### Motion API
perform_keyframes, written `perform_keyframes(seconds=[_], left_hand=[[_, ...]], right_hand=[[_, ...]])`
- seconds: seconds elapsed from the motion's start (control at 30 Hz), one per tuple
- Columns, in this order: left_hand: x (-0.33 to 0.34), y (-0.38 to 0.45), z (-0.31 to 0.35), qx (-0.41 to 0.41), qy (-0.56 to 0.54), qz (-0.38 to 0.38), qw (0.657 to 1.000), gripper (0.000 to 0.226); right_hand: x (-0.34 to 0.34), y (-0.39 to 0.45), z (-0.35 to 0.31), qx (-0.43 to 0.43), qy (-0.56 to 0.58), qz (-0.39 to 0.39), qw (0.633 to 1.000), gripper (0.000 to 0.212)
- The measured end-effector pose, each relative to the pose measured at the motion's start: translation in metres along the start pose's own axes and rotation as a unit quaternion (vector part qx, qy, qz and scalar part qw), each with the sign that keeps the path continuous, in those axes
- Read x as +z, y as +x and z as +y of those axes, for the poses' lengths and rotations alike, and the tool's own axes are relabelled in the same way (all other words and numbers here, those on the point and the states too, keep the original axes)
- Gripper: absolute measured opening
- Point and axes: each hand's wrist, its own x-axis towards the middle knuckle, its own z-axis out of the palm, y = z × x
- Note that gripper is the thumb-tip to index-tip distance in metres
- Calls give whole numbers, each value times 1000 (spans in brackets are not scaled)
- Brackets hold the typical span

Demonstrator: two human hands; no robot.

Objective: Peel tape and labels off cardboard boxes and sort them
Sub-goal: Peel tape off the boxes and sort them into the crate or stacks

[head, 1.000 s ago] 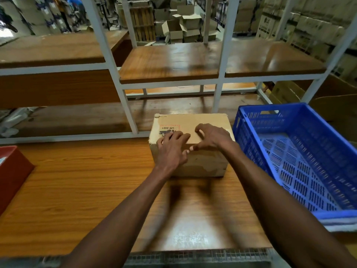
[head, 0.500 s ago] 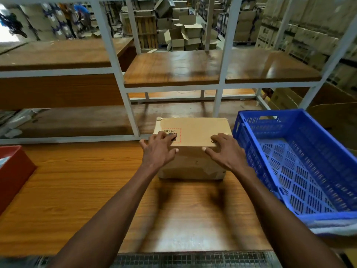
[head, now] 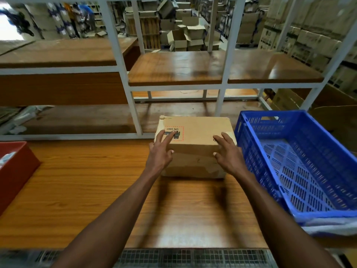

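A small closed cardboard box (head: pixel 197 136) stands on the wooden table (head: pixel 92 190), near its far edge. Its top carries a red-bordered label (head: pixel 176 130) printed "UN 3481" at the left. My left hand (head: pixel 161 151) is at the box's near-left corner, with straight fingers lying on the label and the thumb on the front face. At the near-right corner is my right hand (head: pixel 228 151), its fingers spread on the top and its thumb on the front face. Neither hand holds anything.
A blue perforated plastic crate (head: pixel 249 151) stands right of the box, close to it. A red bin (head: pixel 17 171) sits at the table's left edge. White metal shelving (head: pixel 133 105) with wooden boards rises just behind the box. Stacked cartons fill the warehouse beyond.
Both hands have slid apart from the middle of the box top to its near-left and near-right corners. The box has stayed in place.
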Motion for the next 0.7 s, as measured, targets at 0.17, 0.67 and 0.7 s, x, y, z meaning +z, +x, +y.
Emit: perform_keyframes(seconds=[0.17,0.67,0.7], left_hand=[[-4,-5,0,2,-35,17,999,74],[-8,5,8,-17,16,-51,998,89],[-3,4,4,-17,16,-50,998,87]], right_hand=[[-13,-2,-8,1,60,13,998,53],[-18,15,-29,56,63,78,993,52],[-12,16,-28,56,62,62,995,55]])
